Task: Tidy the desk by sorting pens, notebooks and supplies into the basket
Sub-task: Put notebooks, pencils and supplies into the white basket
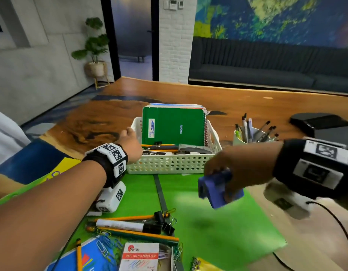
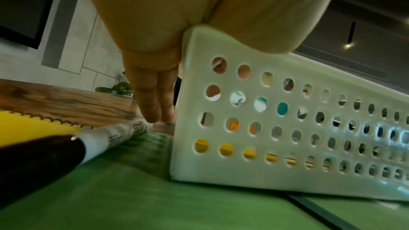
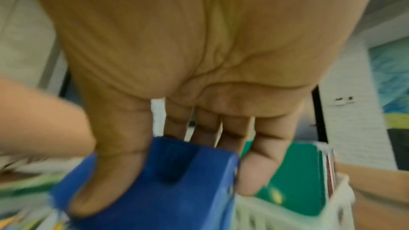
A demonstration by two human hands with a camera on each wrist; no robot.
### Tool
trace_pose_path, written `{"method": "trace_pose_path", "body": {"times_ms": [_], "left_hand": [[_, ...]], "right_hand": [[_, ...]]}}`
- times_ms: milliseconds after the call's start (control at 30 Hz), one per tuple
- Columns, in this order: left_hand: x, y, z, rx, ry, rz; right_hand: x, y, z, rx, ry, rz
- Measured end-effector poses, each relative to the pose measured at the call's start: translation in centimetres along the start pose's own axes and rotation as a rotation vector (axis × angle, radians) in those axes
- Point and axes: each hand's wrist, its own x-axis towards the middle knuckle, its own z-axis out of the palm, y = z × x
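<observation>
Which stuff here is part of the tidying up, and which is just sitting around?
Part of the job:
white basket
blue box in the right hand
left hand holding the basket's corner
marker, pencils, paper clip box

Just around:
potted plant
dark sofa

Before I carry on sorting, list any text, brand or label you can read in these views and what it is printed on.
"VINYL COATED PAPER CLIP": white and red paper clip box.
Red brand word above it: too blurred to be sure.
"ASC": white label on the green spiral notebook standing in the white perforated plastic basket.
Small white word mid-cover: unreadable.
White marker pen print: blurred.
Wristband squares: coded patterns, not text.
</observation>
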Motion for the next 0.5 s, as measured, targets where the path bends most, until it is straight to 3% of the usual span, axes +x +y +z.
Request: {"method": "trace_pose_path", "body": {"times_ms": [100,167,333,500], "left_hand": [[0.0,-0.1,0.1,-0.036,0.060,0.021],[0.2,-0.3,0.2,-0.037,0.040,0.021],[0.4,-0.5,0.3,-0.034,0.034,0.040],[0.5,-0.6,0.3,-0.026,-0.002,0.037]], "right_hand": [[3.3,1.9,-3.9,0.049,0.348,0.029],[6.4,3.2,-6.3,-0.007,0.496,0.090],[13.2,5.7,-6.7,-0.099,0.420,0.237],[16.1,6.8,-4.3,-0.180,0.311,0.310]]}}
